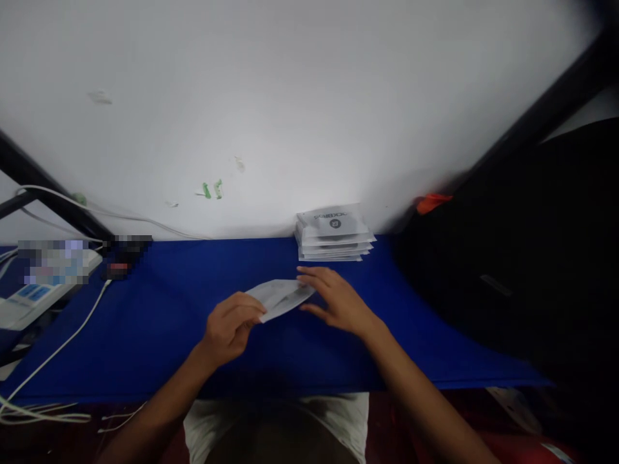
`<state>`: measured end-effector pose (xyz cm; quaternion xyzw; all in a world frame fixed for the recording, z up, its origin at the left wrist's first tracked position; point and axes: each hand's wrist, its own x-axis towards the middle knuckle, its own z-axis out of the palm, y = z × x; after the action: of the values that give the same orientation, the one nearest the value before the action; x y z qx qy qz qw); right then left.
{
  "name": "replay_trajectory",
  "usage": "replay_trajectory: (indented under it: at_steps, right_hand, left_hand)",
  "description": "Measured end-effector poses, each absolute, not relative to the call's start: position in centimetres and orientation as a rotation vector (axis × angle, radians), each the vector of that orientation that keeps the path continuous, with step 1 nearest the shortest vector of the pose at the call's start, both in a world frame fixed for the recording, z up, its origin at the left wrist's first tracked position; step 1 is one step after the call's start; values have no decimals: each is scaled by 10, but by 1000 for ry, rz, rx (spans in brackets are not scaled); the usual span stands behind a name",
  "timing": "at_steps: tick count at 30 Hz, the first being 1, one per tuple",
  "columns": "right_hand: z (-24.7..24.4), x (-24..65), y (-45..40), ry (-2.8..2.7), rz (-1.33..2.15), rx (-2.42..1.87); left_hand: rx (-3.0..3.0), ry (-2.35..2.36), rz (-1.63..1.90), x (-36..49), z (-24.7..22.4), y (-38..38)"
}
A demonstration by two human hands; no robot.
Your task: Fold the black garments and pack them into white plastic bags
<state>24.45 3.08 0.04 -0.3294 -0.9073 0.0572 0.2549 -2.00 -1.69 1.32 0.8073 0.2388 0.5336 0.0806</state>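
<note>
A white packet point(275, 295) is held above the blue table cover, its long opening parted a little. My left hand point(235, 325) pinches its near left corner between thumb and fingers. At the packet's right end is my right hand point(331, 298), its fingers apart, with the fingertips touching or just over the edge; whether they grip it is not clear. Behind my right hand, against the wall, stands a stack of similar white packets point(333, 232) with dark printing on the top one.
The blue table cover point(164, 322) runs along a white wall. At the left are a white box point(33, 299), a dark device point(126, 254) and a white cable point(72, 335). A large black object point(522, 258) fills the right side, with an orange piece point(432, 203) beside it.
</note>
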Motion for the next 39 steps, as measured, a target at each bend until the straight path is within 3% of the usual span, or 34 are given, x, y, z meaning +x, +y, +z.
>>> replay_trajectory:
  at_steps: [5, 10, 14, 20, 29, 39]
  right_hand:
    - [6, 220, 24, -2620, 258, -695]
    - [29, 256, 59, -2401, -394, -896]
    - [41, 287, 111, -2156, -706, -1312]
    - [16, 300, 163, -2451, -541, -1584]
    - [-9, 305, 160, -2395, -477, -1536]
    - [9, 287, 135, -2283, -467, -1347]
  left_hand:
    - [2511, 617, 1567, -5, 12, -21]
    - [2463, 1034, 1754, -20, 8, -12]
    - [2360, 1202, 1472, -28, -13, 11]
    - [2386, 1262, 942, -25, -48, 67]
    - [2483, 1320, 780, -27, -75, 102]
    - [2565, 1347, 666, -23, -77, 92]
